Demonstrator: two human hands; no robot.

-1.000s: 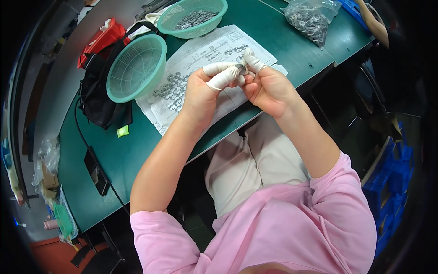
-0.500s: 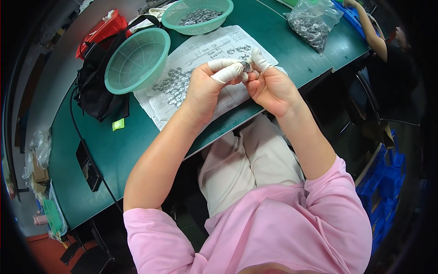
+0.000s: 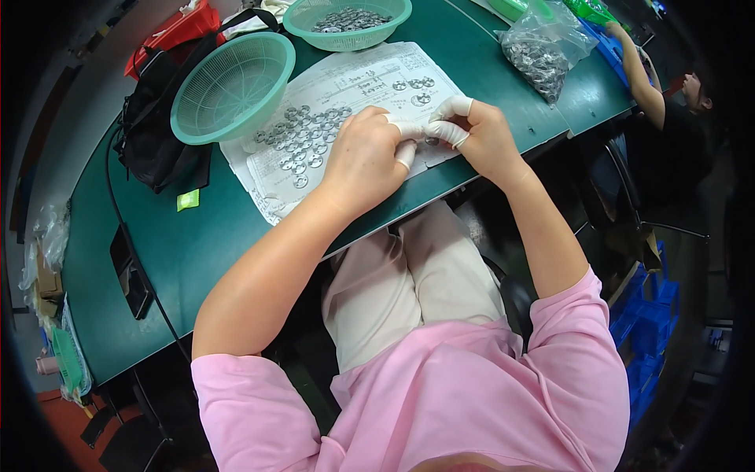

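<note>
My left hand [image 3: 366, 157] and my right hand [image 3: 484, 140] meet over the near right part of printed paper sheets [image 3: 271, 189] on the table. White finger cots cover several of my fingertips. A small round metal part [image 3: 432, 141] shows at the right fingertips, which are pinched together. The left fingers are curled in beside it; whatever they hold is hidden. Left of my hands lies a spread of shiny metal discs [image 3: 303, 135] with holes. Beyond my fingers, a smaller group of discs [image 3: 421, 99] rests on the paper.
An empty green mesh basket [image 3: 189, 130] stands left, by a black bag [image 3: 149, 157]. Another green basket [image 3: 295, 23] holds metal parts. A clear bag [image 3: 539, 63] of parts sits far right. A phone [image 3: 134, 283] and cable lie left. A person [image 3: 676, 134] sits at right.
Both hands have come down nearer the paper and turned, so their backs now show. The round metal part, raised between the fingertips before, is now lower and mostly covered.
</note>
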